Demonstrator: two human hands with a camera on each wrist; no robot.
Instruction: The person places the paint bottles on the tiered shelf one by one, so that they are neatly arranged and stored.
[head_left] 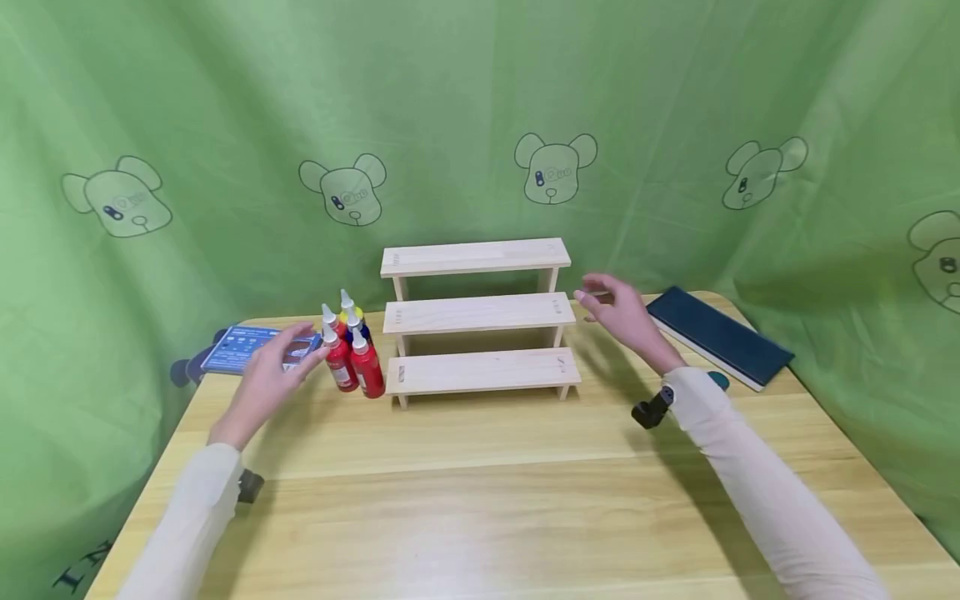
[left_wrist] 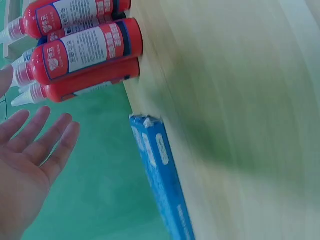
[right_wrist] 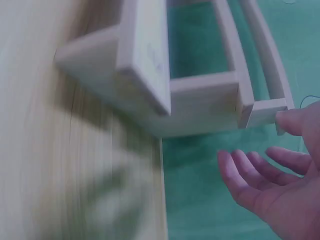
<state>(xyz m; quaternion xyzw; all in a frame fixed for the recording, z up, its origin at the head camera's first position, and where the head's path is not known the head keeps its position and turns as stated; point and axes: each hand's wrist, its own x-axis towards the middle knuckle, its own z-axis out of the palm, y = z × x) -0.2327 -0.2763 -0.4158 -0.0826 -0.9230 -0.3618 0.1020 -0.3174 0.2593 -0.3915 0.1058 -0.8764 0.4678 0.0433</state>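
A pale wooden rack with three stepped shelves (head_left: 480,313) stands at the back middle of the table. Left of it is a cluster of several squeeze bottles (head_left: 367,369), mostly red, with clear pointed caps. My left hand (head_left: 266,385) hovers beside the bottles, fingers relaxed and holding nothing; in the left wrist view its fingertips (left_wrist: 64,125) are apart from the red bottles (left_wrist: 85,50). At the rack's right end, my right hand (head_left: 621,315) is raised with loosely bent fingers and nothing in them. The right wrist view shows the rack's side panel (right_wrist: 200,107) near that hand.
A blue flat box (head_left: 243,348) lies at the table's back left edge, behind my left hand. On the right lies a dark green book-like object (head_left: 716,333), with a small dark green thing (head_left: 718,381) near my right wrist. A green curtain (head_left: 465,100) hangs around the table.
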